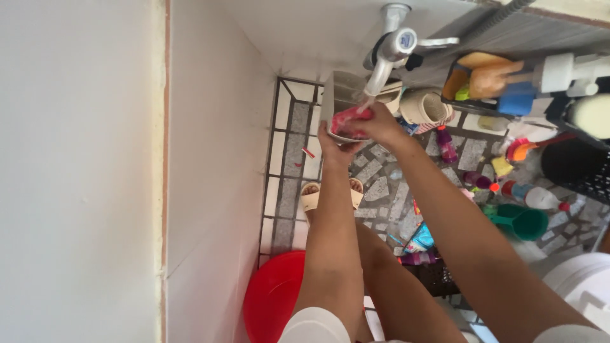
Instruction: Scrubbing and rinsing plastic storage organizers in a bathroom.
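Now, held item: red cloth (348, 119) in a white bowl (343, 136), under the tap (387, 60).
Left hand (337, 149): fingers cupped beneath the bowl rim.
Right hand (380, 124): fingers clamped on the cloth.
Handling: likely wet, slippery; cloth soft, bowl stiff; grip the rim.
Containers: red basin (273, 298) by the knees, contents unseen; green cup (524, 222) right of the fingers.

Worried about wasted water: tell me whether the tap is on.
On: a stream falls from the tap onto the pink cloth.
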